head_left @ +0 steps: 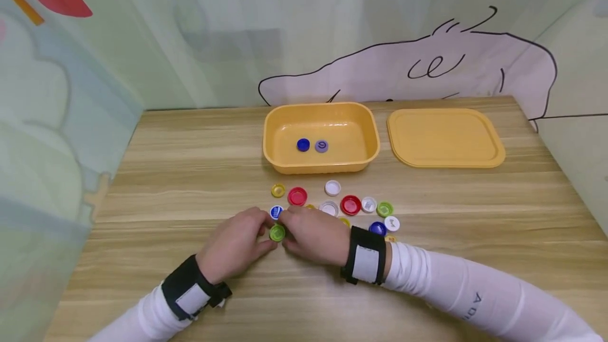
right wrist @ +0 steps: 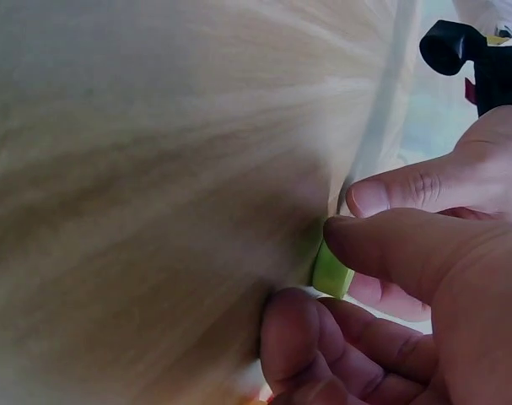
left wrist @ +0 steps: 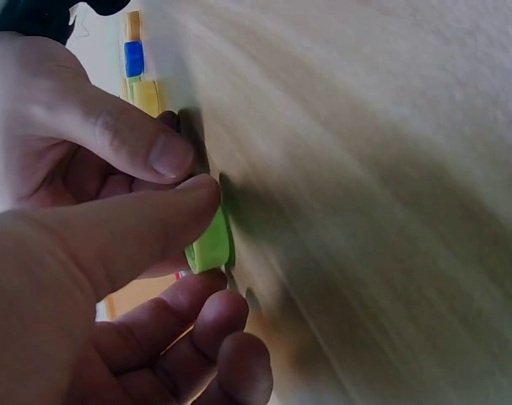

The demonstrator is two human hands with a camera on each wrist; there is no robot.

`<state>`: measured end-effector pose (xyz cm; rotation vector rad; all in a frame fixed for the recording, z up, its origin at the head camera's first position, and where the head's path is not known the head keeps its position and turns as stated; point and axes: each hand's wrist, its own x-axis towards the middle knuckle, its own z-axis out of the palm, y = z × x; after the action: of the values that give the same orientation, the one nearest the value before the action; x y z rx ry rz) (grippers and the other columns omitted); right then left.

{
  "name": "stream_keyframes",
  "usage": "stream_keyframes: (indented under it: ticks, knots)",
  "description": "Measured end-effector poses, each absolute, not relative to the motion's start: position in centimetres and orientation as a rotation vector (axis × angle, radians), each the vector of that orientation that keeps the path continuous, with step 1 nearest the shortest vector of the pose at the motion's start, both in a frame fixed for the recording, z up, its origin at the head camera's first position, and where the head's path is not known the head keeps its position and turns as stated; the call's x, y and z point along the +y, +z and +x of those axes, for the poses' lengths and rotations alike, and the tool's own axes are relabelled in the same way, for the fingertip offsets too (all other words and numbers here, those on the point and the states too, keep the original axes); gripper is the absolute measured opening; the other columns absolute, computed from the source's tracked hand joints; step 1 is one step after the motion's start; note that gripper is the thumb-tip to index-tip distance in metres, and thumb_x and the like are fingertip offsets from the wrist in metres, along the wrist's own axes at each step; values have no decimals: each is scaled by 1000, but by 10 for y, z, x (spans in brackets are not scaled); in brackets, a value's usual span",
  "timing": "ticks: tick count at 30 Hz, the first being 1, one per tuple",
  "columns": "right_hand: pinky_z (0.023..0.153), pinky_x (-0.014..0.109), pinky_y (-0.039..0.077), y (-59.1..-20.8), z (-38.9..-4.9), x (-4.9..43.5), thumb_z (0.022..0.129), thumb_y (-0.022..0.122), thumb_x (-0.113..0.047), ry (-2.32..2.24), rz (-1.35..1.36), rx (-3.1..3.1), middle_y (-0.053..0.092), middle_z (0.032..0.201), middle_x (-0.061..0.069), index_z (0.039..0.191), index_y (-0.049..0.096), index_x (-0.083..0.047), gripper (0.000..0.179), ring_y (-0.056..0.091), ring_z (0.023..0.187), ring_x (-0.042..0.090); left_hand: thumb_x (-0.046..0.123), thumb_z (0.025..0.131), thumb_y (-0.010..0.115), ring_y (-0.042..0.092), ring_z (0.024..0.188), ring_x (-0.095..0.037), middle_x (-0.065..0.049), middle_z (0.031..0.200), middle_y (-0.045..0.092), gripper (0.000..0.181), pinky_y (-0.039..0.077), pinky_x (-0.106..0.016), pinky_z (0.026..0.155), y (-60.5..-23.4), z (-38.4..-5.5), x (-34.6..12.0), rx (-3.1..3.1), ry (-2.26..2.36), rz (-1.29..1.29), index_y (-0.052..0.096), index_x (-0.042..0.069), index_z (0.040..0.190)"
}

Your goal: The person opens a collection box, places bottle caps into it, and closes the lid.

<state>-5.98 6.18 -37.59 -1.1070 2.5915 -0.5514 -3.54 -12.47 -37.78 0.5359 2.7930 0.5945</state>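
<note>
Both hands meet on the bench (head_left: 157,173) just short of the loose caps: the left hand (head_left: 236,244) and right hand (head_left: 313,236) each pinch the same green cap (head_left: 277,233), so one should let go before lifting. Two caps lie in the one yellow tray (head_left: 366,120); one lid (head_left: 444,137) sits beside it.

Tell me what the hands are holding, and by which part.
Both the left hand and right hand pinch one small round green plastic bottle cap by its rim, on the wooden table.
</note>
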Motion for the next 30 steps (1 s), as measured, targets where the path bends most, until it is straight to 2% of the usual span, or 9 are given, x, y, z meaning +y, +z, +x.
stream_keyframes:
  ticks: [4,11,18,24,30]
  knots:
    - [58,23,47,-378,-60,61,85,65,-24,-569,-1126,2596,55,78,-7,93,59,-15,14,49,65,4,34,75,77,46,66,-7,7,75,53,29,41,-24,54,-379,-35,-124,2791,602,537,66,18,96]
    - [63,23,47,-372,-65,70,85,66,-28,-723,-1089,2573,57,82,-8,98,59,-17,18,50,69,5,31,79,74,47,67,-5,6,78,55,22,43,-23,56,-372,-37,-121,2802,778,569,62,19,94]
    - [61,23,46,-351,-75,86,84,67,-25,-959,-1036,2600,55,85,-8,105,57,-19,24,51,73,9,26,81,73,47,64,-4,10,83,55,27,45,-25,50,-355,-48,-110,2812,1029,539,60,21,104]
    - [54,23,46,-334,-88,102,83,69,-23,-1055,-968,2690,55,82,-9,102,59,-18,22,51,69,9,29,85,68,49,76,-7,7,94,54,33,46,-28,58,-341,-63,-94,2823,1130,537,59,21,115]
    - [55,25,48,-324,-108,121,82,71,-22,-1075,-896,2796,56,81,-4,103,58,-12,26,53,69,14,26,88,64,51,89,-7,2,106,51,45,49,-27,66,-333,-86,-75,2722,1302,614,50,14,130]
